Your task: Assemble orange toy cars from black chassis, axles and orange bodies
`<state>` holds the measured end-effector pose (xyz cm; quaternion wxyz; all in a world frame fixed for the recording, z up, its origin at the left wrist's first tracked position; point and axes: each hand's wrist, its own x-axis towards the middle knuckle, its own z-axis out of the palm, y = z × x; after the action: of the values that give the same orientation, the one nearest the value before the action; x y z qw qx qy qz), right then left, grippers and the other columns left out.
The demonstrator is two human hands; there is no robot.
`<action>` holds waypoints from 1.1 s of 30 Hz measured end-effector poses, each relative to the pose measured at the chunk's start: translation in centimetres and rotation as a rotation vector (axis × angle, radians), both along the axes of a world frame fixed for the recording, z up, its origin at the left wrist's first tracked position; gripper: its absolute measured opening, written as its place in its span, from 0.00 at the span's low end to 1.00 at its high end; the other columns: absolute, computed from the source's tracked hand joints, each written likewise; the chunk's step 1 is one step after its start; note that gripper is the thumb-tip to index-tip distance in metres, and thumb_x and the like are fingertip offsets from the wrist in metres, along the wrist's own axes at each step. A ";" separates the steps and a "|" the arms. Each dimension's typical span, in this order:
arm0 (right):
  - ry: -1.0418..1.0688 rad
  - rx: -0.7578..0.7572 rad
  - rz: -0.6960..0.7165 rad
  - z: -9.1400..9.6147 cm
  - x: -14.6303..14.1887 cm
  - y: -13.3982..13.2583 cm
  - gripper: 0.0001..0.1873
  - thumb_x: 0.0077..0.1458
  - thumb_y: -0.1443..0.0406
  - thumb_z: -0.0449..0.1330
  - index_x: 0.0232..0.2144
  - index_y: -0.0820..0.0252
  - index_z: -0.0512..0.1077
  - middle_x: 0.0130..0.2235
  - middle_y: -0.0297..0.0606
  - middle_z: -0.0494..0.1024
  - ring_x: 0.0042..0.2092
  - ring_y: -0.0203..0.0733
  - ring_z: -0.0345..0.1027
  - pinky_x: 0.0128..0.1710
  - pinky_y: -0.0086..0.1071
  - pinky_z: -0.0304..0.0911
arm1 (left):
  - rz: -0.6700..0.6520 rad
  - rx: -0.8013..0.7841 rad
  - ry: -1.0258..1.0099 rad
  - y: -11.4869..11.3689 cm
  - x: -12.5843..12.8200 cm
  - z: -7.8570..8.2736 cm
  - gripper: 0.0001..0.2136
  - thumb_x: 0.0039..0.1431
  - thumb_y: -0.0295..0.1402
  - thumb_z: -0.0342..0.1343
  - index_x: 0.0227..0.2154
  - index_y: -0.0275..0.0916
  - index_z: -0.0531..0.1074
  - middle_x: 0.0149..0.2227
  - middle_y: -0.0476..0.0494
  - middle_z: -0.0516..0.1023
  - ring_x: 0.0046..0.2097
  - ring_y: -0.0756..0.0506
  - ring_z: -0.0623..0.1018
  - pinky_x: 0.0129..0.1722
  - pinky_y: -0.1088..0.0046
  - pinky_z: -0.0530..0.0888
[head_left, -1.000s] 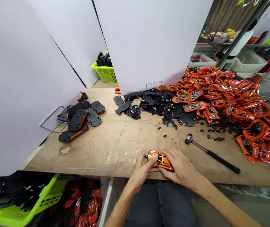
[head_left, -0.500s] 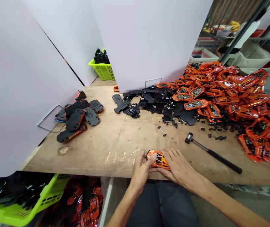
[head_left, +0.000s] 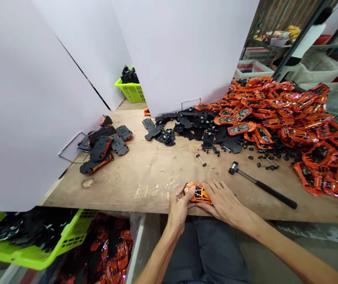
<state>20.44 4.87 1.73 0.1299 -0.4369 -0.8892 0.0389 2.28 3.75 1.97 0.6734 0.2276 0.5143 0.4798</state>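
Both my hands hold one orange toy car body (head_left: 197, 192) at the near edge of the wooden table (head_left: 145, 173). My left hand (head_left: 178, 209) grips its left end with the thumb on top. Over the car's right side my right hand (head_left: 223, 201) presses, fingers curled round it. A small black hammer (head_left: 260, 185) lies just right of my hands. Loose black wheels on axles (head_left: 265, 165) are scattered beyond it.
A big heap of orange car bodies (head_left: 293, 118) fills the right of the table, black chassis parts (head_left: 192, 128) lie at the middle back, and assembled cars (head_left: 102, 148) lie at the left. White partition panels (head_left: 180, 47) stand behind. Green baskets (head_left: 38, 244) sit below the table.
My hands have kept hold of the orange car body at the table edge, the left thumb shifting slightly on it. The view has moved a little.
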 end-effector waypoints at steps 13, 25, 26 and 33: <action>0.920 -0.567 -0.271 -0.2 3.0 -0.7 0.23 0.57 0.49 0.69 0.47 0.55 0.71 0.42 0.35 0.77 0.44 0.44 0.72 0.44 0.32 0.69 | -0.418 0.471 0.369 0.3 -1.8 -0.7 0.16 0.59 0.41 0.68 0.46 0.38 0.80 0.46 0.41 0.84 0.49 0.41 0.82 0.49 0.69 0.76; 0.976 -0.529 -0.293 -1.1 2.7 -0.2 0.12 0.63 0.55 0.64 0.42 0.56 0.76 0.39 0.35 0.78 0.42 0.42 0.72 0.43 0.33 0.65 | -0.694 0.834 0.909 1.9 -0.8 0.6 0.13 0.69 0.42 0.56 0.50 0.43 0.75 0.43 0.44 0.86 0.40 0.44 0.84 0.40 0.71 0.75; 0.986 -0.517 -0.306 -1.2 2.5 -0.3 0.12 0.63 0.55 0.64 0.42 0.56 0.76 0.39 0.35 0.78 0.42 0.42 0.72 0.44 0.33 0.65 | -0.745 0.856 0.970 2.1 -0.6 0.9 0.14 0.68 0.43 0.58 0.50 0.42 0.75 0.42 0.44 0.85 0.39 0.43 0.84 0.39 0.71 0.75; 1.063 -0.553 -0.297 -2.2 2.9 -0.3 0.19 0.53 0.55 0.72 0.43 0.57 0.76 0.41 0.34 0.80 0.43 0.43 0.74 0.46 0.34 0.69 | -0.674 0.940 1.359 2.4 1.5 0.1 0.11 0.66 0.44 0.58 0.37 0.42 0.74 0.33 0.41 0.82 0.32 0.42 0.80 0.29 0.72 0.66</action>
<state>23.34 4.54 -0.49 0.4413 -0.4945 -0.5892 0.4621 3.78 6.16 2.04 0.1656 0.8546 0.4584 0.1792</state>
